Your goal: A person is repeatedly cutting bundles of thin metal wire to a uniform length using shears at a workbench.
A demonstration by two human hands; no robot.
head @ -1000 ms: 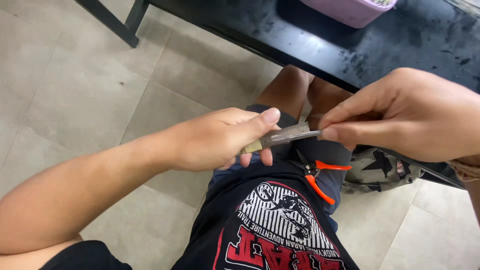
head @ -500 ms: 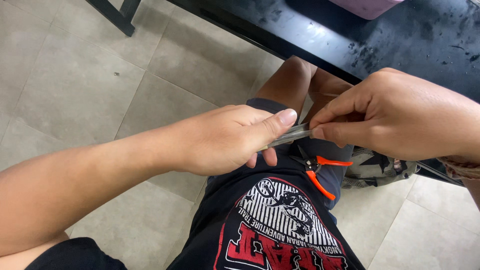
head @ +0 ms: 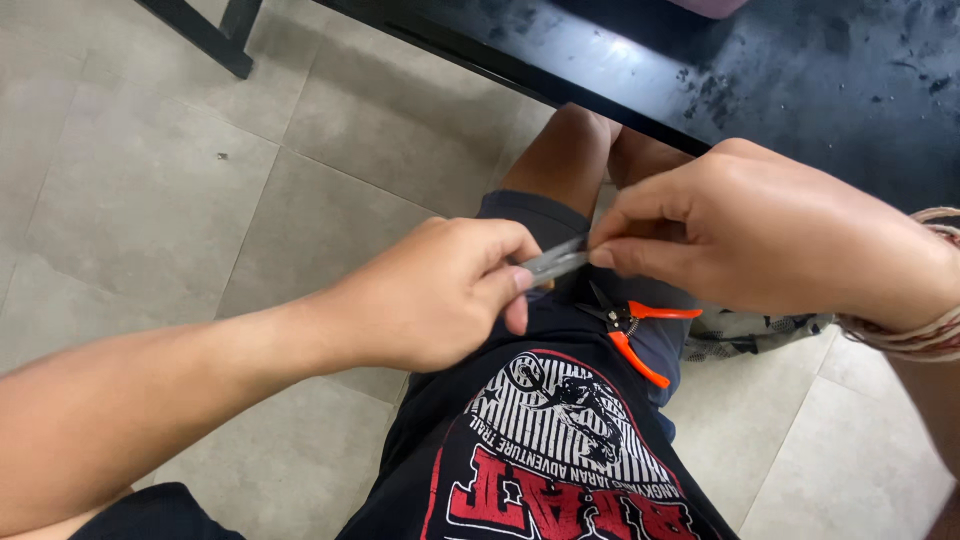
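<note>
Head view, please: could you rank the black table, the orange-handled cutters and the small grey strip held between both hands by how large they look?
1. Black table, by far the largest.
2. Orange-handled cutters on the lap.
3. Grey strip, smallest, though fingers hide both its ends.

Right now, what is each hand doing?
Left hand: closed, pinching one end of the small grey strip.
Right hand: closed, pinching the other end.
</note>
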